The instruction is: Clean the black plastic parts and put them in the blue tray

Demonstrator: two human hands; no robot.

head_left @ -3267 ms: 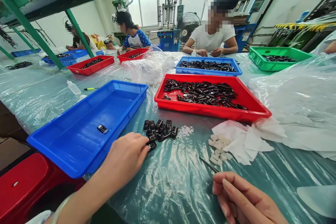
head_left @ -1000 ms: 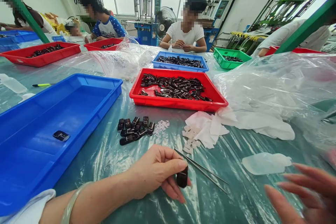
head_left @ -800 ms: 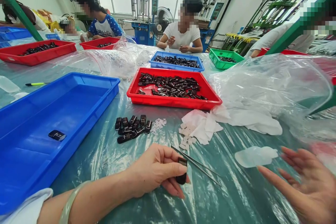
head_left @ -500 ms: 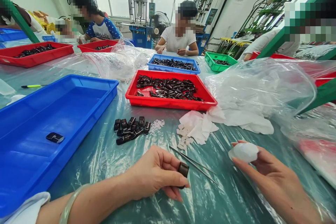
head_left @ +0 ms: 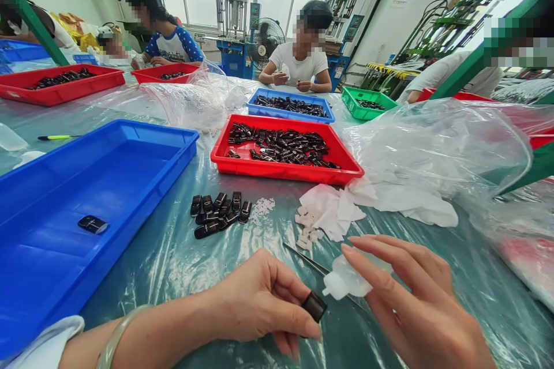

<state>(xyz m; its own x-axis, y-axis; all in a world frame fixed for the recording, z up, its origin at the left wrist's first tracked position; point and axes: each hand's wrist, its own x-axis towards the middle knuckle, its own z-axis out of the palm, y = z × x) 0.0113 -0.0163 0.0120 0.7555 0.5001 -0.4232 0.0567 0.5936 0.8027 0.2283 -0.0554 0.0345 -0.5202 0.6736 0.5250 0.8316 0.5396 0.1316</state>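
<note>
Near the bottom centre my left hand [head_left: 264, 300] is closed on a small black part [head_left: 314, 306], held between thumb and fingers. My right hand [head_left: 411, 294] grips a translucent white squeeze bottle [head_left: 350, 278], its nozzle pointing left, just above and right of the black part and apart from it. Metal tweezers [head_left: 305, 256] lie on the table behind the bottle, partly hidden. A cluster of several black parts [head_left: 220, 213] sits left of centre beside small white bits [head_left: 262, 209]. One more black part [head_left: 92, 223] lies in the blue tray [head_left: 173, 170].
A red tray [head_left: 285, 172] full of black parts stands mid-table, with a smaller blue tray [head_left: 294, 115] behind it. White tissue [head_left: 335, 213] and clear plastic bags [head_left: 437, 144] lie at the right. Across the table sits a person in white [head_left: 298, 66]; another sits further left.
My right hand has moved left towards my left hand and turned the bottle, so its nozzle now shows near the black part. My left hand has shifted slightly right and down.
</note>
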